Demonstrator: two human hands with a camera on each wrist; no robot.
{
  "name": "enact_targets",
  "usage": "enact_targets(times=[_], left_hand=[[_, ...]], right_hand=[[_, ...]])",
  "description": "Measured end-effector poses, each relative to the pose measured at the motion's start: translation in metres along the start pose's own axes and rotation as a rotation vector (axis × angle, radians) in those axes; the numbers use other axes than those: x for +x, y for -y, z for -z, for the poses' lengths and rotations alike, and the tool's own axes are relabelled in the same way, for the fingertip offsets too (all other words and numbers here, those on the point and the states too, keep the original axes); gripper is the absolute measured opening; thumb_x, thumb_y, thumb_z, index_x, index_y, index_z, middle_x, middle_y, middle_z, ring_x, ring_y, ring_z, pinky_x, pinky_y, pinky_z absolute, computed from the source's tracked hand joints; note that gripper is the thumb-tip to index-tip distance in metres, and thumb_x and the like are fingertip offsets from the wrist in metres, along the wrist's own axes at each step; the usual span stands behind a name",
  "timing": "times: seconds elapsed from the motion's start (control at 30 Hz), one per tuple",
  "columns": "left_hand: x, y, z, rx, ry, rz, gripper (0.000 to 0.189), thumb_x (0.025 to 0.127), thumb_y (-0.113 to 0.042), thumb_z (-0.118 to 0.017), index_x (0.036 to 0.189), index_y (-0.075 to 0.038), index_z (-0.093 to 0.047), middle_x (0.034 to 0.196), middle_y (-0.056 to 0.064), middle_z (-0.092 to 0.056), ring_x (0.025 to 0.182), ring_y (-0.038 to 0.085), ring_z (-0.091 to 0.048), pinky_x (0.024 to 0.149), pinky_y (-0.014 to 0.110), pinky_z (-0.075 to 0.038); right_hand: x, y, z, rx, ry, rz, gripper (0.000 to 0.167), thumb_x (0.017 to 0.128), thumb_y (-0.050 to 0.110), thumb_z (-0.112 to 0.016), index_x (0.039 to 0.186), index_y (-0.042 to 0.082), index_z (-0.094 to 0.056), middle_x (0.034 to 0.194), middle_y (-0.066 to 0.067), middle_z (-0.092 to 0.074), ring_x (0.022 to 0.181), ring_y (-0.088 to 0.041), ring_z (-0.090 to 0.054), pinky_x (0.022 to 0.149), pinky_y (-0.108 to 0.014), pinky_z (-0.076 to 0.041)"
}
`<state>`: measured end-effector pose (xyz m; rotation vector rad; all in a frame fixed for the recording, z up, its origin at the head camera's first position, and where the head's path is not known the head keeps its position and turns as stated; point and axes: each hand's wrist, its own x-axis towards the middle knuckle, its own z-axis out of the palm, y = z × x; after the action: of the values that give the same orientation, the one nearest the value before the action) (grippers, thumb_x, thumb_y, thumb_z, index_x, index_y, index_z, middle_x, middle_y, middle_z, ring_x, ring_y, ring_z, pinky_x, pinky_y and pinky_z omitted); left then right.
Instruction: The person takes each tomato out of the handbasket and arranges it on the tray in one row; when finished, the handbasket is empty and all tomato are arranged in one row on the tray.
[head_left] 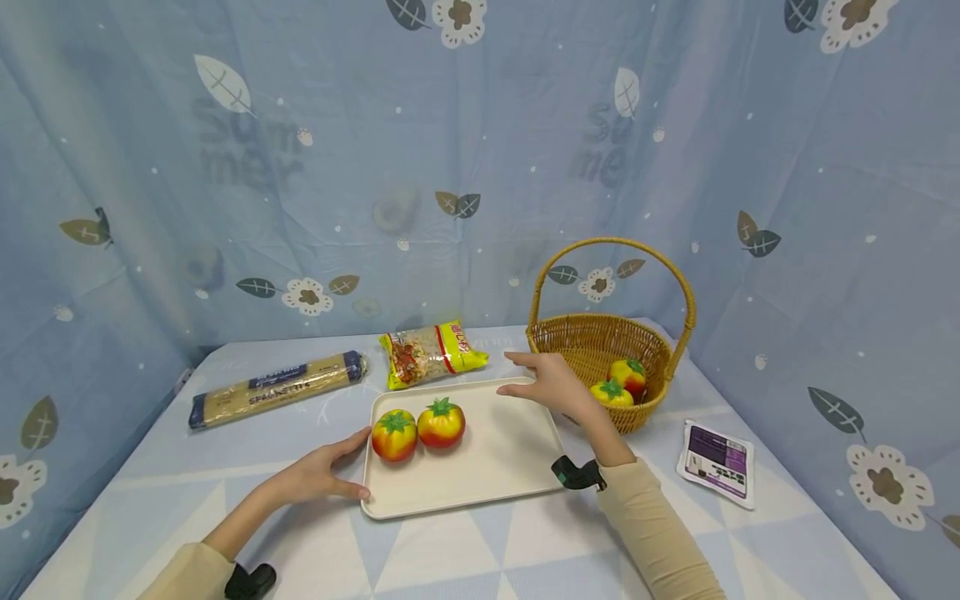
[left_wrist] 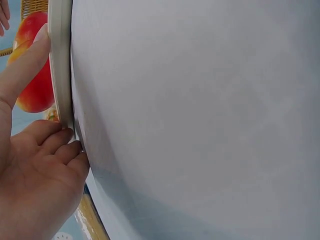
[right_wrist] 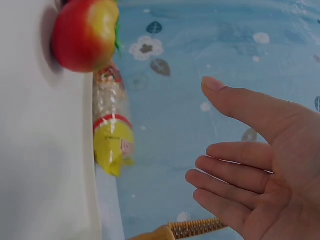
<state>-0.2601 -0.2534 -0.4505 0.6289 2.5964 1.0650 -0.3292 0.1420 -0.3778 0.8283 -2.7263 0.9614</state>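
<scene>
A cream rectangular tray (head_left: 495, 454) lies on the table with two red-and-yellow toy tomatoes (head_left: 394, 435) side by side in its left half. My left hand (head_left: 318, 475) holds the tray's left edge. In the left wrist view its thumb (left_wrist: 27, 65) lies over the rim, with the other fingers bent against the outer side. Over the tray's back right part, my right hand (head_left: 551, 385) is held with thumb and fingers apart and nothing between them. Just right of it stands a wicker basket (head_left: 558, 337) with two more tomatoes (head_left: 627, 377) inside.
A yellow-ended clear food packet (head_left: 431, 354) lies behind the tray. The spaghetti pack (head_left: 277, 389) is at the back left, and a purple-and-white pouch (head_left: 716, 462) at the right. The basket's tall handle (head_left: 615, 242) arches up. A blue patterned curtain (head_left: 450, 167) closes off the back.
</scene>
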Motion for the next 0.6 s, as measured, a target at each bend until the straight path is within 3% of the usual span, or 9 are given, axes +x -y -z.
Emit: enact_targets(times=[0.13,0.2,0.23,0.6], left_hand=[[0.000,0.000,0.000,0.002,0.002,0.006,0.101,0.077,-0.033,-0.082,0.151,0.003,-0.023,0.152,0.029,-0.024,0.138,0.050,-0.020,0.110,0.064,-0.020],[0.000,0.000,0.000,0.004,0.001,0.005,0.101,0.076,-0.033,-0.082,0.151,0.003,-0.023,0.152,0.029,-0.024,0.137,0.051,-0.020,0.109,0.064,-0.020],[0.000,0.001,0.000,0.005,0.000,0.005,0.101,0.076,-0.033,-0.082,0.150,0.003,-0.023,0.152,0.029,-0.024,0.137,0.051,-0.020,0.109,0.064,-0.020],[-0.001,-0.002,0.000,0.009,-0.004,0.010,0.102,0.076,-0.033,-0.082,0.150,0.004,-0.023,0.151,0.029,-0.024,0.137,0.051,-0.021,0.109,0.065,-0.019]], right_hand=[[-0.002,-0.003,0.009,0.013,-0.014,-0.050,0.064,0.082,0.037,-0.077,0.135,0.006,-0.057,0.124,-0.019,-0.063,0.092,-0.029,-0.065,0.082,-0.044,-0.054],[-0.003,-0.004,0.013,0.014,-0.021,-0.066,0.065,0.082,0.038,-0.076,0.135,0.006,-0.057,0.131,-0.018,-0.058,0.116,-0.033,-0.058,0.094,-0.048,-0.050],[-0.003,-0.004,0.014,0.021,-0.021,-0.075,0.065,0.082,0.038,-0.076,0.135,0.006,-0.056,0.132,-0.017,-0.057,0.119,-0.034,-0.056,0.096,-0.049,-0.048],[-0.011,-0.016,0.028,0.013,-0.075,-0.095,0.064,0.083,0.037,-0.076,0.135,0.007,-0.056,0.133,-0.015,-0.057,0.116,-0.035,-0.058,0.091,-0.048,-0.051]])
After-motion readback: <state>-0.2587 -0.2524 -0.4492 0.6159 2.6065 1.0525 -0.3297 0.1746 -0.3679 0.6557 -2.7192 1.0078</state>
